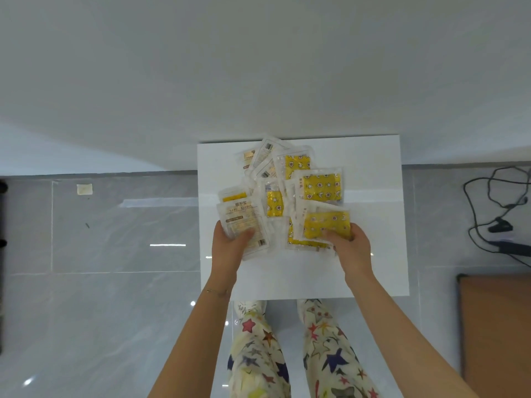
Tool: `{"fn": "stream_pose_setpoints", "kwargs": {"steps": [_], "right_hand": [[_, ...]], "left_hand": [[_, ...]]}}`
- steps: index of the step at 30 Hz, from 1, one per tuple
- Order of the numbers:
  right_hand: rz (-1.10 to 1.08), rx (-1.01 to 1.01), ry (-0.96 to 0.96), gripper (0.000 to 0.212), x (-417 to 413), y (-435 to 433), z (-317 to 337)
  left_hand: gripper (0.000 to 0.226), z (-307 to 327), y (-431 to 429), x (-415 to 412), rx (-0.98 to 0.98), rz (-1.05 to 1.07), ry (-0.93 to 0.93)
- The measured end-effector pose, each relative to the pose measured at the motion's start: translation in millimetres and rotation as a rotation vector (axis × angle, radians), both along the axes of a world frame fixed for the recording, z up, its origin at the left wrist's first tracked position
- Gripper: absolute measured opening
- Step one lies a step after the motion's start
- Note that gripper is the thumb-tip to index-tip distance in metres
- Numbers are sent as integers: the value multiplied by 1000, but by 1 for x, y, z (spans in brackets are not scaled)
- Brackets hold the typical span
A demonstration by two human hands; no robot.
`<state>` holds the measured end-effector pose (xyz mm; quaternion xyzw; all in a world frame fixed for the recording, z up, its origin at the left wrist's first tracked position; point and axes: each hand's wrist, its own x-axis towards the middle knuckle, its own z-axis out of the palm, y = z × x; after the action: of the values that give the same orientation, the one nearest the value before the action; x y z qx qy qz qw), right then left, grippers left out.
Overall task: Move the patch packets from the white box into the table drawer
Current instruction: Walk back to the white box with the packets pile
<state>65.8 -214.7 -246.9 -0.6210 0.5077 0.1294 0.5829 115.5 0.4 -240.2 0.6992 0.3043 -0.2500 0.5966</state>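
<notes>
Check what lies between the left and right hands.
In the head view, overlapping patch packets span the gap between the left hand and the right hand, each gripping some, over a white surface.

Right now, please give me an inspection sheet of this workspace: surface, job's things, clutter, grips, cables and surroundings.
Surface: white table; a flat white panel juts from its front edge, drawer or box I cannot tell.
Job's things: packets piled loosely on the panel, overlapping.
Clutter: small pale scrap on the floor, left.
Grips: left hand holds a pale packet; right hand holds a yellow packet.
Cables: black cables on the floor, right.
Surroundings: grey tiled floor; brown board at right.
</notes>
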Motion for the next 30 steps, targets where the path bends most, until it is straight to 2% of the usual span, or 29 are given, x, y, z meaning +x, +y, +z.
{"fn": "stream_pose_setpoints", "kwargs": {"steps": [3,6,8,9,10,12,13,15,17,19,22,27,30], "right_hand": [[-21,-18,-56,17,9,9,4],[-4,-247,-143,18,26,9,-2],[91,-374,-159,17,38,5,-11],[166,-376,-127,19,43,5,-12],[230,-354,-78,36,47,4,-13],[324,-321,-42,89,52,3,-14],[400,-339,-39,107,53,3,-15],[612,-423,6,126,49,4,-15],[683,-492,-19,127,48,1,-17],[639,-485,-109,123,50,-3,-18],[594,-452,-132,117,50,-6,-19],[278,-186,-189,104,35,0,-16],[189,-125,-168,95,25,1,-15]], "left_hand": [[36,2,9,-7,-32,-5,6],[33,2,15,-11,-32,28,21],[32,2,19,-13,-24,63,27],[32,2,21,-14,-24,78,34],[31,1,22,-15,-29,91,43],[32,-1,23,-17,-46,100,55],[33,-2,22,-19,-52,98,57],[36,-5,20,-22,-60,99,64],[39,-9,18,-24,-64,114,76],[39,-10,17,-24,-61,128,83],[40,-10,18,-24,-59,132,84],[39,-5,18,-22,-59,131,78],[35,2,14,-20,-63,147,52]]}}
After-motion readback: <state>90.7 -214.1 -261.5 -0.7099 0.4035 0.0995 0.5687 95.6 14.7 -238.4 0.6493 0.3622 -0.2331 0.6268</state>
